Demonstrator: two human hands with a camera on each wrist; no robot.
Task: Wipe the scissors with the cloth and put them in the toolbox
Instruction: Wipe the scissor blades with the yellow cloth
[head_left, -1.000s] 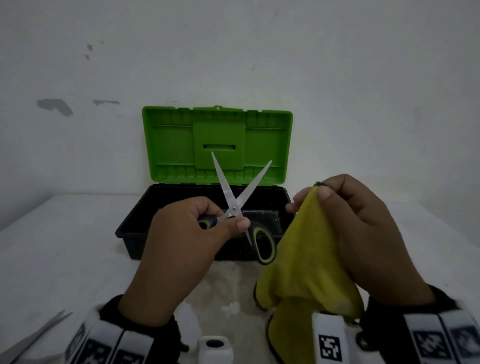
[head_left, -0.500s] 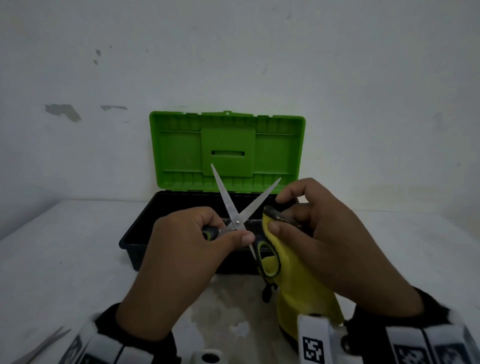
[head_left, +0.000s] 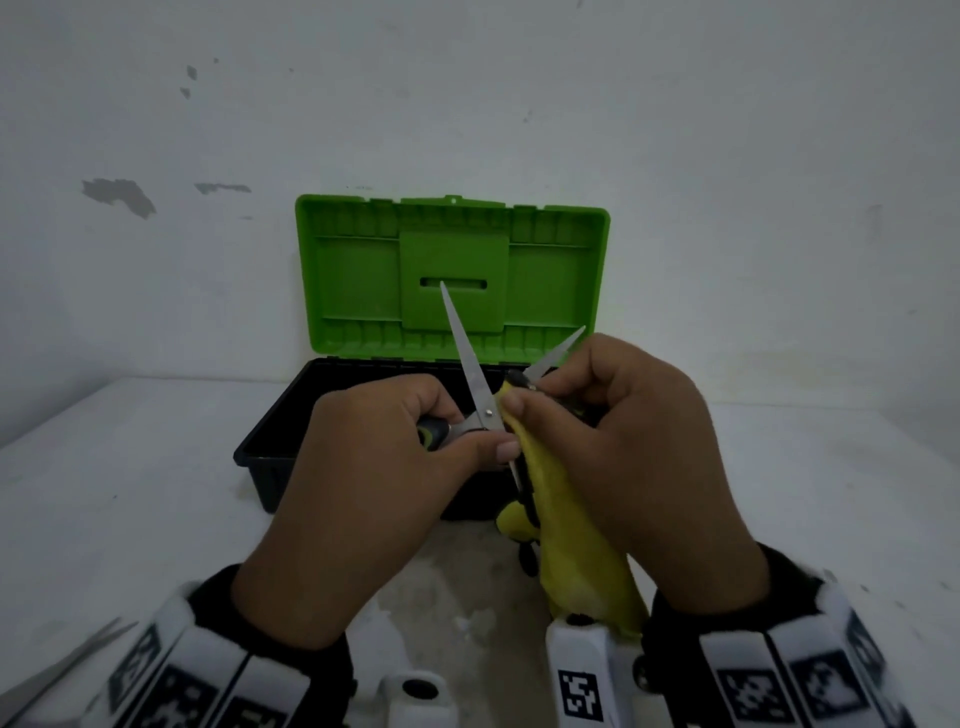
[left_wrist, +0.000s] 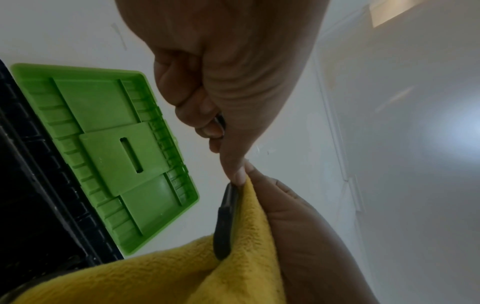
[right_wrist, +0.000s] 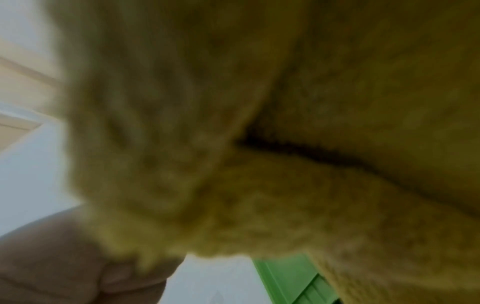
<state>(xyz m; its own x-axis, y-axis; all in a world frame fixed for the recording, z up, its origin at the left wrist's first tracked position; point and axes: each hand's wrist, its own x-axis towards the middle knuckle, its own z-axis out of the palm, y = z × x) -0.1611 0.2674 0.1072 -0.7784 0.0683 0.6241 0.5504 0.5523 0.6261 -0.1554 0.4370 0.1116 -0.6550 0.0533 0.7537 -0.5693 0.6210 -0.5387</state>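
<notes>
The scissors (head_left: 475, 382) are held up in the air in front of the toolbox (head_left: 270, 447), blades spread in a V with the tips pointing up toward the green lid (head_left: 358, 270). The left hand (head_left: 384, 478) grips one handle, fingers curled round it and the thumb lying near the pivot. The right hand (head_left: 623, 447) pinches the yellow cloth (head_left: 566, 525) round the right blade close to the pivot, so only that blade's tip shows above the fingers. The rest of the cloth hangs down below the hand; the right wrist view is filled with its blurred pile. The toolbox stands open on the white tabletop (head_left: 130, 493), against the wall (head_left: 727, 156). At the lower left edge lies a grey metal tool (head_left: 62, 670), too little in view to name.
</notes>
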